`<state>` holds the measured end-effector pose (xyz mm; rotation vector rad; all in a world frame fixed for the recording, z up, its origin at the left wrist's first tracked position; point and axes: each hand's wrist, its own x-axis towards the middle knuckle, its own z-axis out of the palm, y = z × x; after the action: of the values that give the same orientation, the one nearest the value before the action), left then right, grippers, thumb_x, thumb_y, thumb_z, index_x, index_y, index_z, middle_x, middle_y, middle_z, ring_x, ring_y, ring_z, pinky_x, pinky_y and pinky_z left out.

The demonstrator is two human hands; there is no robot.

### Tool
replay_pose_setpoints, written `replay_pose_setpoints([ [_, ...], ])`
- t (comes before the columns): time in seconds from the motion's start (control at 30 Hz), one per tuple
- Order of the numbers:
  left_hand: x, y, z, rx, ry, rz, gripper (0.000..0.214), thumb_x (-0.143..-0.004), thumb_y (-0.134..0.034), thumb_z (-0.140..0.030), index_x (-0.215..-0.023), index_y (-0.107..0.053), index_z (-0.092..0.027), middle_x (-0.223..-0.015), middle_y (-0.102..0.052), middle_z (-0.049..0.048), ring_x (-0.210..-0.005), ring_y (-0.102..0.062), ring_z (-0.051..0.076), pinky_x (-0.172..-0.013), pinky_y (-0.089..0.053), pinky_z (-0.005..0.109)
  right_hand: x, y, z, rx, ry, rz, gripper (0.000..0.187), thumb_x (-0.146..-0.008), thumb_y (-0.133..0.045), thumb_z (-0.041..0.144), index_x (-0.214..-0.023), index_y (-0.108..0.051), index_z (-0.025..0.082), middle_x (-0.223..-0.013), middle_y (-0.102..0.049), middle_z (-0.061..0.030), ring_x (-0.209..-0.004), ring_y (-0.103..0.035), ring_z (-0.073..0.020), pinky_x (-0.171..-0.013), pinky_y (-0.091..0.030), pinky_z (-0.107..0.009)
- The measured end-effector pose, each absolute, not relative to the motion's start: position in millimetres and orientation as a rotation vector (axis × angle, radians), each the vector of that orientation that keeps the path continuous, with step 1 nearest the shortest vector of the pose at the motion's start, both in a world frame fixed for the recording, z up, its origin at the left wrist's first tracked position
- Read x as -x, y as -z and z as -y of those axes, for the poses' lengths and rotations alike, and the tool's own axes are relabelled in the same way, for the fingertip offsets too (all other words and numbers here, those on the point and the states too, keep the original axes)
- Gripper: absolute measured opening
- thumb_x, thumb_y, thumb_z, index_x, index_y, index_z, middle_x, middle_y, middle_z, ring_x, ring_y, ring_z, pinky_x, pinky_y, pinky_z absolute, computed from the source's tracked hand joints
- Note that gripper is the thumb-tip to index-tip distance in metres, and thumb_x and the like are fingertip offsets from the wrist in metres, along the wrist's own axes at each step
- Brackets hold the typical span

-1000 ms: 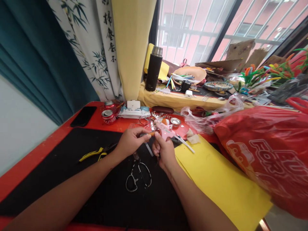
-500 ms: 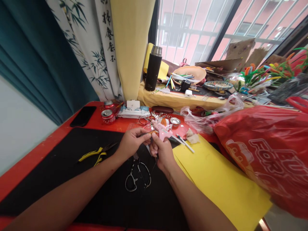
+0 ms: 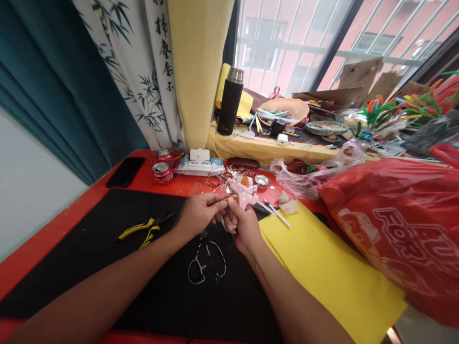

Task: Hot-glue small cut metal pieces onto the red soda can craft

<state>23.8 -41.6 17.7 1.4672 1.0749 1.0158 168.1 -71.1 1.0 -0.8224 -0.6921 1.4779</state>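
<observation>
My right hand (image 3: 243,224) grips a pink glue gun (image 3: 244,196), its nozzle pointing left toward my other hand. My left hand (image 3: 198,214) pinches a small thin piece at the gun's tip; I cannot make out what the piece is. Both hands hover over the far edge of a black mat (image 3: 107,248). Silver scissors (image 3: 206,263) lie on the mat just below my hands. Yellow-handled pliers (image 3: 141,228) lie to the left of my left hand.
A yellow paper sheet (image 3: 330,272) lies right of the mat, and a big red plastic bag (image 3: 394,224) fills the right side. Two cola cans (image 3: 161,169), a phone (image 3: 125,172) and a wipes pack (image 3: 199,165) sit at the back. A black flask (image 3: 229,102) stands on the cluttered sill.
My hands have drawn slightly closer together and toward me with the glue gun. Nothing else on the table has moved.
</observation>
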Motion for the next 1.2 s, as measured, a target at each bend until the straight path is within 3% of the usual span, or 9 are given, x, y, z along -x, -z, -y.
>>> replay_pose_setpoints([
  [0.4, -21.6, -16.3, 44.8, -1.719, -0.926, -1.182, 0.032, -0.095, -0.068, -0.047, -0.077, -0.076, -0.022, -0.053, -0.066, -0.0011, -0.047, -0.062, 0.016, -0.051, -0.044, 0.025, -169.3, 5.6, 70.4, 0.833, -1.48, 0.694, 0.063, -0.082, -0.095, 0.055, -0.056, -0.047, 0.024, -0.042, -0.037, 0.0107, -0.035, -0.035, -0.0069, -0.036, -0.023, -0.022],
  [1.2, -25.8, -11.3, 43.0, -1.543, -0.938, -1.138, 0.036, -0.087, -0.074, -0.054, -0.07, -0.074, -0.021, -0.054, -0.066, 0.0002, -0.047, -0.06, 0.015, -0.047, -0.046, 0.024, -167.0, 8.9, 71.0, 0.826, -1.491, 0.689, 0.064, -0.084, -0.093, 0.055, -0.054, -0.046, 0.024, -0.042, -0.038, 0.0097, -0.036, -0.035, -0.0071, -0.037, -0.024, -0.023],
])
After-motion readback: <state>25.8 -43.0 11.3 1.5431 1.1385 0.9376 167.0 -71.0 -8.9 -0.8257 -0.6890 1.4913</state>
